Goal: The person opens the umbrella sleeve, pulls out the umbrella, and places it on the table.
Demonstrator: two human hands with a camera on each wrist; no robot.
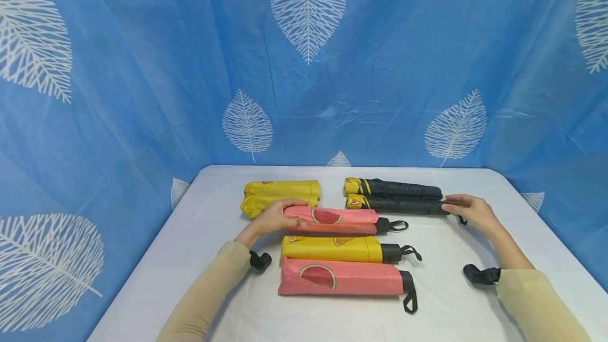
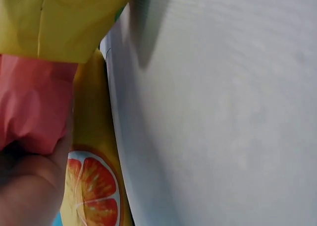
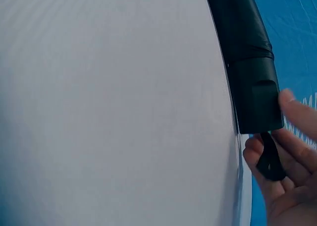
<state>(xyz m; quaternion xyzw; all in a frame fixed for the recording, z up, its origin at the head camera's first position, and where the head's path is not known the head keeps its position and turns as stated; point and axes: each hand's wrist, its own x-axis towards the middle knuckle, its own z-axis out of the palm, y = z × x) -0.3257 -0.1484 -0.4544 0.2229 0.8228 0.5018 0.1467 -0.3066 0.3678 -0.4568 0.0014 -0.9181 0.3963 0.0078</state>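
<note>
My left hand (image 1: 276,217) grips the left end of a pink folded umbrella (image 1: 342,216) with a watermelon print; its black handle and strap point right. In the left wrist view, the thumb (image 2: 34,179) presses against the pink fabric (image 2: 37,102). At the back right, my right hand (image 1: 475,213) is at the handle end of the nearer black umbrella (image 1: 399,205). The right wrist view shows the thumb beside the black handle (image 3: 257,97), with loosely bent fingers behind its strap (image 3: 270,161).
A second black umbrella (image 1: 408,189) lies behind the nearer one. Yellow rolled fabric (image 1: 285,188) lies at the back left. In front are a yellow umbrella (image 1: 328,249) and another pink umbrella (image 1: 361,278), handles to the right. A blue leaf-print curtain (image 1: 380,94) surrounds the white table (image 1: 451,321).
</note>
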